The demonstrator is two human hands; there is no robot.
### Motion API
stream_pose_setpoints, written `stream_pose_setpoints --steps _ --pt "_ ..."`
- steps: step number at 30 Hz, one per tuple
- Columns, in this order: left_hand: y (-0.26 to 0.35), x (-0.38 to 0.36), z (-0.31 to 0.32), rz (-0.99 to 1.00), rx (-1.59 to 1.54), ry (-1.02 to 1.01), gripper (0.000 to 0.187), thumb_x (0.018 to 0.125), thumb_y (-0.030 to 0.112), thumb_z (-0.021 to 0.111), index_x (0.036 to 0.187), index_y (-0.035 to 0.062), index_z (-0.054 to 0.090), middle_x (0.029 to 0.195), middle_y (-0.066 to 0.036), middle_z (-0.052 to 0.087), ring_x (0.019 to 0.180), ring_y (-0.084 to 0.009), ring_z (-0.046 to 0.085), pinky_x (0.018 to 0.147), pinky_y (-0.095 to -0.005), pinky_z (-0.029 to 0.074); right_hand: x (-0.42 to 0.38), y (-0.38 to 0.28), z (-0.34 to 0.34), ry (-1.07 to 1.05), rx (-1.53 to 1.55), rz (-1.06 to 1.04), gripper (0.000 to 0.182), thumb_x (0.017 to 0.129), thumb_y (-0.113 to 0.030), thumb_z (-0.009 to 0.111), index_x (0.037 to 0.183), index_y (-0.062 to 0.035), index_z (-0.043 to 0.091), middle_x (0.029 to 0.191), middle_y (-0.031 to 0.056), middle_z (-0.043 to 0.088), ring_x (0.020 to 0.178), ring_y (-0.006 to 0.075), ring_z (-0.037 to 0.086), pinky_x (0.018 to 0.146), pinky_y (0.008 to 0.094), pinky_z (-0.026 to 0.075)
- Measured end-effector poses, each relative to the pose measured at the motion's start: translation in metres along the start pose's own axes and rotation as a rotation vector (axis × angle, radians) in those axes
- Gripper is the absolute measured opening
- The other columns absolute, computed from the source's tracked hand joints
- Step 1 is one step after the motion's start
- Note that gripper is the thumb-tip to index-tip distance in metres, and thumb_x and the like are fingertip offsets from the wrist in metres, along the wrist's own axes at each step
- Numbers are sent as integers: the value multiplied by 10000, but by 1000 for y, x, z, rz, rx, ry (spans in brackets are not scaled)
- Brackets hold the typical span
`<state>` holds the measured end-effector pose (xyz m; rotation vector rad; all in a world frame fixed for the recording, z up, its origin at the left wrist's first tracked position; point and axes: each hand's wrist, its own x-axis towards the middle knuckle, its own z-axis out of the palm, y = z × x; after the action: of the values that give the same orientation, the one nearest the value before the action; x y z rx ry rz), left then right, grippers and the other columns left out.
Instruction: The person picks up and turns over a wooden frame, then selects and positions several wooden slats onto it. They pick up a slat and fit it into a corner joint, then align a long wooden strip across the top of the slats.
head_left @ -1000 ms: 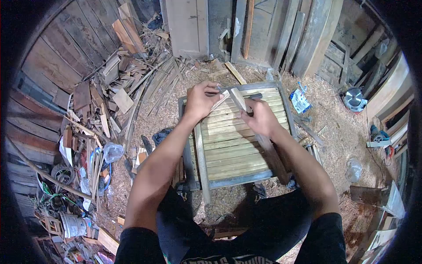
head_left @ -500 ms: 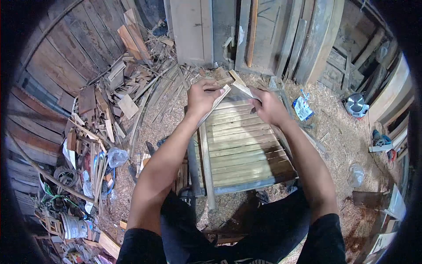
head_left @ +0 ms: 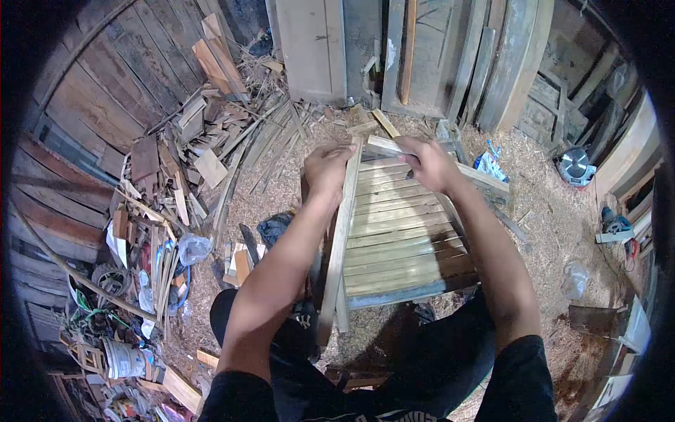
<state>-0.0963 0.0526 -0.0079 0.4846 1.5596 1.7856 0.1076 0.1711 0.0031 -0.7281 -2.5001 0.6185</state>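
Note:
My left hand [head_left: 327, 171] is closed around a long wooden strip [head_left: 344, 235] near its far end. The strip slants back toward my lap along the left side of a slatted wooden bench [head_left: 394, 228]. My right hand [head_left: 430, 165] grips a second wooden piece [head_left: 485, 180] close to its left end; this one lies crosswise over the far part of the bench and reaches out to the right. The two held ends are close together beyond the slats. Another thin strip [head_left: 342, 309] shows partly beneath the left one.
Scrap wood [head_left: 200, 148] is heaped on the left, with a bucket [head_left: 125, 360] lower down. Boards [head_left: 309, 56] lean at the back. On the right floor are a circular saw [head_left: 574, 167], another power tool [head_left: 614, 224] and a blue-white packet [head_left: 490, 165]. Shavings cover the ground.
The left strip has swung more upright in view, its near end now showing toward my lap. The piece in my right hand has turned crosswise, its far length showing at right.

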Motion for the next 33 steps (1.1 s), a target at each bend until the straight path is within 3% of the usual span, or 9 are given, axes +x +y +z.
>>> stream_pose_setpoints --steps 8,10,17,19,33 --pt "-49 -3 2 -16 64 80 593 860 47 850 1356 -127 575 1202 -251 719 1053 -261 710 894 -343 572 -10 17 5 -108 -124 -21 409 958 -114 635 1366 -111 659 1240 212 715 1143 446 660 976 533 539" --pt "-50 -10 4 -37 60 123 547 828 103 889 1296 -45 649 1087 -174 749 975 -223 702 900 -328 539 -12 17 7 -78 -138 -67 403 955 -112 631 1355 -116 673 1220 214 722 1113 447 672 967 529 545" --pt "-55 -9 3 -44 -4 119 535 834 97 882 1292 -49 648 1101 -194 759 1005 -224 712 904 -324 539 -13 27 14 -84 -136 -67 428 953 -107 637 1379 -136 661 1223 205 724 1104 442 677 955 541 542" --pt "-51 -12 4 -47 58 109 607 850 56 867 1344 -116 560 1151 -222 733 1008 -246 715 877 -317 571 -13 23 12 -79 -124 -73 417 950 -102 642 1365 -133 667 1222 203 724 1098 442 679 944 543 542" --pt "-43 -32 15 -25 -11 166 549 891 54 817 1346 -103 552 1134 -224 751 1024 -242 719 932 -312 533 -16 16 10 -57 -154 -121 376 933 -78 665 1309 -98 667 1260 168 717 1145 406 661 973 505 535"
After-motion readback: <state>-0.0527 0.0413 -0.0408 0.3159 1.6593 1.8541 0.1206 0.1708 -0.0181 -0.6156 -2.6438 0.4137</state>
